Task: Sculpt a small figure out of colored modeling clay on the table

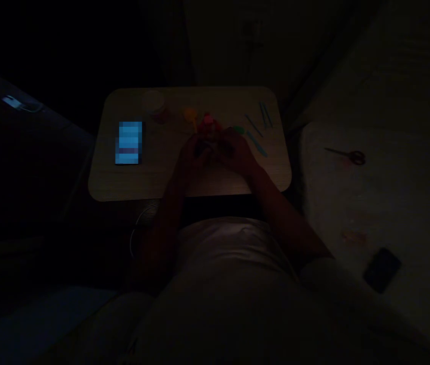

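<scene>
In dim light, my left hand [193, 154] and my right hand [237, 151] are close together over the far middle of a small table [139, 185]. The fingers of both hands are curled inward around something too dark to make out. Just beyond the fingertips is a red object [209, 120] whose kind I cannot tell. An orange piece with a round head and a thin handle [190, 113] lies to its left. A green piece [239, 130] shows beside my right hand, and a light blue plastic knife [256, 144] lies farther right.
Thin blue sticks [265, 115] lie at the table's far right. A lit phone [129, 143] is on the left, with a tub [155, 104] behind it. Scissors [352, 155] and a dark flat object [382, 269] rest on a pale surface at right. A white cable [133, 233] hangs below the table.
</scene>
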`<state>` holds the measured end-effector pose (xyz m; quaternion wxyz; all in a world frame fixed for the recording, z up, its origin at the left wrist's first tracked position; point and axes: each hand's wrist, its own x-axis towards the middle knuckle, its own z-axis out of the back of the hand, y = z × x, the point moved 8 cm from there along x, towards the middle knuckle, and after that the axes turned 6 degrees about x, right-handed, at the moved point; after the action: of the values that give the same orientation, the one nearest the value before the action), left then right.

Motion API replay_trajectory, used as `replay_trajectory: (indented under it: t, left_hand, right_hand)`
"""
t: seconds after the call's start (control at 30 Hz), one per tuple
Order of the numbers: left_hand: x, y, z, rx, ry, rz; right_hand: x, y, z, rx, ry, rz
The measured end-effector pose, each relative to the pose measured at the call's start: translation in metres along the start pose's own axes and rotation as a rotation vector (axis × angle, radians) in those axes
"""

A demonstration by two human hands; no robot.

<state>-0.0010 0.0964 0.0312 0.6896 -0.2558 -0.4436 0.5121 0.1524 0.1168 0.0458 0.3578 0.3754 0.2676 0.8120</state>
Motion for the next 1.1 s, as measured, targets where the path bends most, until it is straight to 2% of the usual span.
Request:
replay_trajectory:
  t: [0.2,0.43,0.73,1.1]
  left_hand:
    - [0.000,-0.009,0.000,0.022,0.031,-0.012]
    - [0.001,-0.007,0.000,0.033,0.034,0.001]
    - [0.001,-0.013,0.001,0.037,0.035,-0.018]
    - [0.000,-0.008,0.000,0.069,0.020,-0.006]
  right_hand:
    - [0.001,-0.004,0.000,-0.010,-0.006,-0.020]
    - [-0.001,-0.007,-0.003,-0.001,-0.011,-0.015]
    - [-0.002,-0.001,-0.002,-0.012,-0.006,0.020]
    - [-0.001,-0.009,-0.007,0.030,-0.006,0.054]
